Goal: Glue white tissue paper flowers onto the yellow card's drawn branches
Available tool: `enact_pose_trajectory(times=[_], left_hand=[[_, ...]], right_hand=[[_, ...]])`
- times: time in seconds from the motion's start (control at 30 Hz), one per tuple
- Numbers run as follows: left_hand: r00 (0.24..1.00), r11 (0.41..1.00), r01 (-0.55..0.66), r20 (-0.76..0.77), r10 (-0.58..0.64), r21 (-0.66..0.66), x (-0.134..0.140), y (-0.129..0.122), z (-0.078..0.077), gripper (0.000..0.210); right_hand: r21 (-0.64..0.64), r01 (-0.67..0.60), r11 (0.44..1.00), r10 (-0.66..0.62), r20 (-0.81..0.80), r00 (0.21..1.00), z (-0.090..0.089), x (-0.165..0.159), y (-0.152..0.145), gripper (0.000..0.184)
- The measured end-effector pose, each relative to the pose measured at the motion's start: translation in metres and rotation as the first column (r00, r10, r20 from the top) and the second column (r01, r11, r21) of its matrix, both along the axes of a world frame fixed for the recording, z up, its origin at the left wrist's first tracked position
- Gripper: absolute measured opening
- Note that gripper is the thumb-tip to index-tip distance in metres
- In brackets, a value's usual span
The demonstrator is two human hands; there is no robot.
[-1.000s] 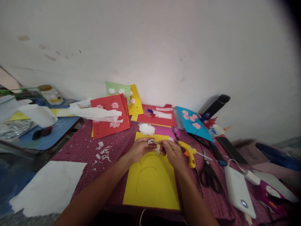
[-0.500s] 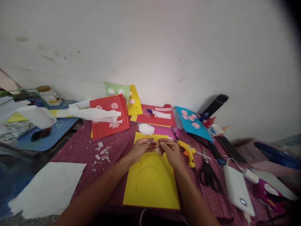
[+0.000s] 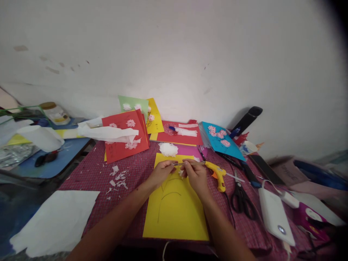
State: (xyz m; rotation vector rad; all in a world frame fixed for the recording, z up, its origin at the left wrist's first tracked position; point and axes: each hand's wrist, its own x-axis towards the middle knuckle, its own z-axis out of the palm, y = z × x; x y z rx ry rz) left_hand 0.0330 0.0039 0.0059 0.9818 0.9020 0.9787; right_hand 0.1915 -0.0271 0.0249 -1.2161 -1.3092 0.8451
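My left hand (image 3: 162,173) and my right hand (image 3: 194,175) are close together over the upper part of a yellow sheet (image 3: 176,217) with curved dark lines drawn on it. Fingertips are pinched on both hands. A thin pale strip (image 3: 178,164) stretches between them. A small crumpled white paper piece (image 3: 181,173) hangs below my right fingers. Just right of that hand lies a yellow glue gun (image 3: 217,174) with a clear stick in its back. A fluffy white paper ball (image 3: 168,149) sits beyond my left hand.
Black scissors (image 3: 241,201) and a white power bank (image 3: 275,217) lie on the right. White paper scraps (image 3: 119,177) are scattered left of the yellow sheet. Red cards (image 3: 126,136) and a blue card (image 3: 221,139) with pink flowers stand behind. A white sheet (image 3: 57,221) is at lower left.
My left fingertips have shifted slightly, and the strip between the hands looks straighter. The white piece under my right fingers has moved a little. The camera view has shifted slightly.
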Motion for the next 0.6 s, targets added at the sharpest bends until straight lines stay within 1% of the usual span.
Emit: enact_pose_trajectory(times=[0.07,0.13,0.2,0.27,0.37,0.43,0.47,0.57,0.6], left_hand=[[0.999,0.999,-0.018,-0.036,0.019,0.040,-0.001,0.001,-0.001,0.028],[0.999,0.998,-0.006,-0.049,0.010,0.064,-0.002,0.000,0.000,0.030],[0.998,0.997,0.027,-0.050,-0.023,0.073,-0.003,-0.001,0.002,0.031],[0.997,0.995,0.070,-0.042,-0.067,0.072,-0.004,-0.003,0.005,0.033],[0.990,0.987,0.135,-0.042,-0.131,0.083,-0.002,-0.006,0.006,0.034],[0.984,0.976,0.170,-0.082,-0.160,0.136,0.000,-0.007,0.005,0.032],[0.979,0.966,0.181,-0.126,-0.159,0.183,0.001,-0.008,0.005,0.031],[0.949,0.919,0.192,-0.304,-0.084,0.344,0.002,-0.011,0.006,0.026],[0.933,0.906,0.195,-0.355,-0.054,0.377,0.001,-0.012,0.007,0.025]], right_hand=[[-0.050,-0.024,0.998,0.019,-0.111,0.994,-0.002,-0.001,0.001,0.028],[-0.083,-0.063,0.995,0.045,-0.197,0.979,-0.001,0.000,0.002,0.028],[-0.093,-0.092,0.991,0.068,-0.236,0.969,0.002,0.001,0.002,0.027],[-0.084,-0.091,0.992,0.068,-0.243,0.968,0.003,0.003,0.003,0.026],[-0.041,-0.017,0.999,0.009,-0.171,0.985,0.004,0.006,0.004,0.024],[0.001,0.055,0.999,-0.054,-0.091,0.994,0.003,0.007,0.004,0.025],[0.017,0.080,0.997,-0.079,-0.055,0.995,0.003,0.008,0.004,0.025],[0.043,0.106,0.993,-0.107,0.009,0.994,0.005,0.006,0.003,0.026],[0.049,0.108,0.993,-0.109,0.021,0.994,0.006,0.005,0.002,0.026]])
